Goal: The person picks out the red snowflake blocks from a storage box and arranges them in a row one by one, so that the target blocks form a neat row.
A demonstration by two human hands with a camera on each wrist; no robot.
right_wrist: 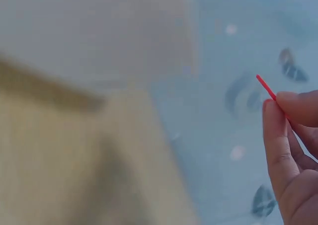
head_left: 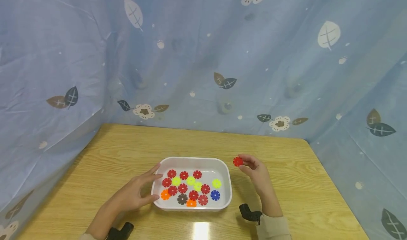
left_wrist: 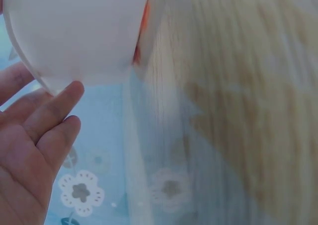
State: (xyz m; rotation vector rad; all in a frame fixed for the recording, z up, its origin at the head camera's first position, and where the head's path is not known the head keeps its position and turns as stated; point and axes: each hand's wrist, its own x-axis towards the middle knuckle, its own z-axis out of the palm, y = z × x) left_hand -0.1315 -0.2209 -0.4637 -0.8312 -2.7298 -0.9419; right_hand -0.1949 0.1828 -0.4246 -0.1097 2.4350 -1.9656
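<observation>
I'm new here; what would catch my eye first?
First, probably, the white tray on the wooden table, holding bright notched discs, many of them red. Just past its right end, the right hand pinches another red disc; the left hand touches the tray's left end. Behind hangs blue cloth printed with leaves.

We log: bare hands [head_left: 139, 191]; black, elbow-shaped wrist-worn units [head_left: 250, 214], one per side; pale beige sleeves [head_left: 274, 228].

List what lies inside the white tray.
The tray holds red discs, yellow discs, orange discs, a blue disc and a brown disc. Whatever lies directly beneath them is covered.
</observation>
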